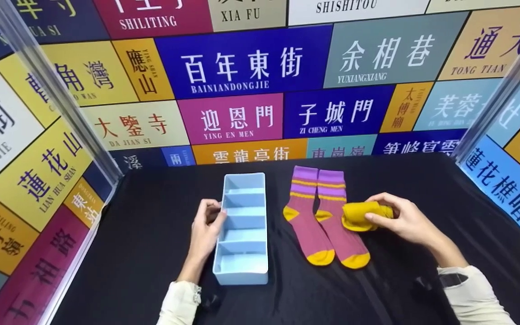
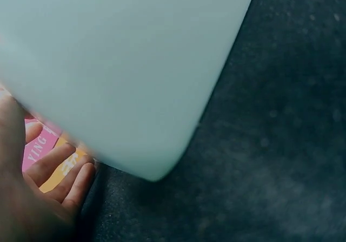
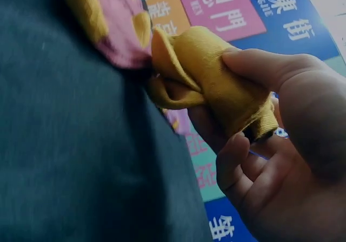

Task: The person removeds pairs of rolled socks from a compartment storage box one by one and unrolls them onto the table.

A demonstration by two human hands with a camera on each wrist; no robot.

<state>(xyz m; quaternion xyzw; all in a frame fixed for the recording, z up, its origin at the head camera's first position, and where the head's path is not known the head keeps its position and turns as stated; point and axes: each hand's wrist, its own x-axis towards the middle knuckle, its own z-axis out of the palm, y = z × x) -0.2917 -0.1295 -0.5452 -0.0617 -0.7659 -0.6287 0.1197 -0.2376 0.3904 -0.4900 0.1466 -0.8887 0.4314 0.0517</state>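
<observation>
- The yellow roll (image 1: 363, 216) of knitted cloth was off the tabletop in my right hand (image 1: 406, 219); my thumb lay along one side and my other fingers bent round the opposite side, pinching it.
- From the right wrist I saw its folded flaps and a ribbed edge near my fingertips.
- The roll overlapped the outer edge of the nearer sock in my head view; I could not tell whether the two touched.
- The pair of socks (image 1: 312, 230) lay flat, side by side, purple cuffs toward the back and yellow toes toward me, with mauve feet, yellow heels and yellow stripes.
- To the left of the socks, a little apart, stood the pale blue tray (image 1: 242, 278), its four compartments in one row running away from me.
- My left hand (image 1: 205, 225) was at the tray's left side, thumb and forefinger bent at the rim; I could not tell whether they pinched it.
- Under everything spread the tabletop (image 1: 138, 234), covered in black cloth.
- White sleeves (image 1: 178, 302) reached toward both my wrists.
- Behind rose the wall (image 1: 251, 56) of coloured panels with street names.
</observation>
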